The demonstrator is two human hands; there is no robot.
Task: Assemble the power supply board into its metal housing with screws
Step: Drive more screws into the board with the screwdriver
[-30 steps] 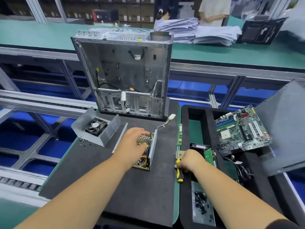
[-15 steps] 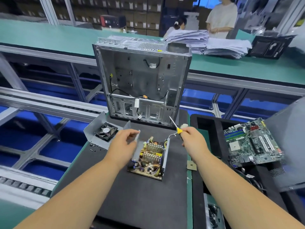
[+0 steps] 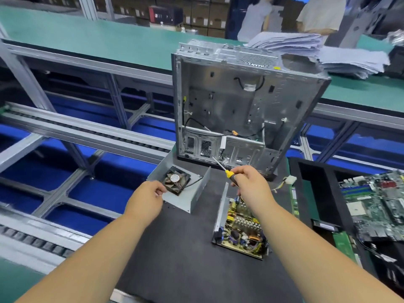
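Right hand (image 3: 251,186) fingers (image 3: 241,171) clamped on the yellow-handled screwdriver (image 3: 227,172), tip raised toward the open case (image 3: 240,101); left hand (image 3: 146,200) fingers (image 3: 160,190) pinch the near edge of the metal housing (image 3: 185,193), which holds only a fan (image 3: 176,180). The power supply board (image 3: 240,230) sits apart on the counter (image 3: 185,248), not in the housing. Risks we see: fan wire pinched under the board, or the raised tip catching parts; the tray (image 3: 317,193) at right holds a motherboard (image 3: 376,204).
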